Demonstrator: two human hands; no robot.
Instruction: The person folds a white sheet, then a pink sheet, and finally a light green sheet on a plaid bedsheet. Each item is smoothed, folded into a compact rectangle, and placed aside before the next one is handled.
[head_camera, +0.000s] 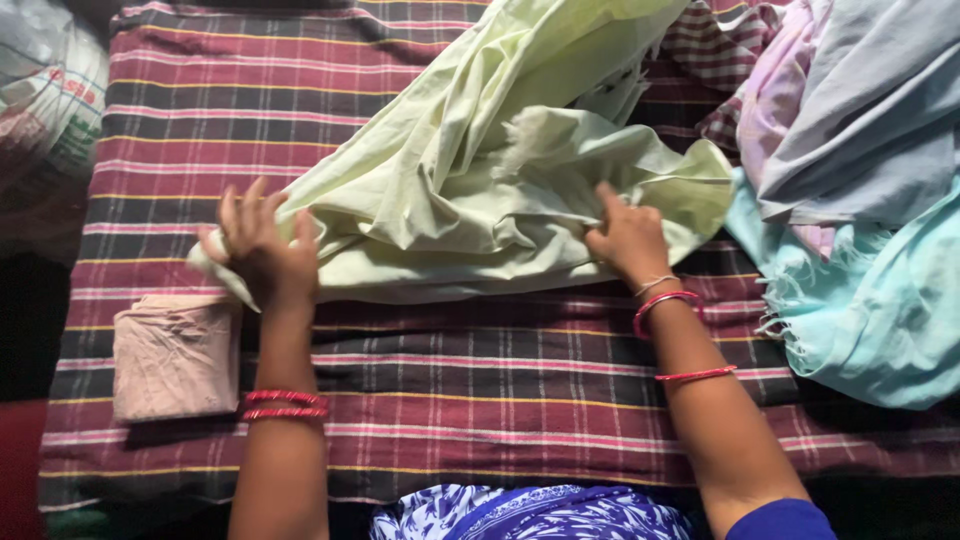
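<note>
Both hands are gripping the pale green cloth (480, 200) on the striped bedspread (200, 120). The left hand (262, 250) is pinching its corner, seemingly; the right hand (628, 240) is holding the near edge. The cloth is stretching toward one o'clock, and a folded pink cloth (175, 355) is lying at seven o'clock from the left hand.

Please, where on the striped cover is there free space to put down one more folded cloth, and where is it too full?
Free: the striped cover between the two forearms, below the pale green cloth; also the upper left part, above the left hand. Crowded: the right side, under the turquoise cloth and the grey and lilac pile. The folded pink cloth fills the lower left.
</note>
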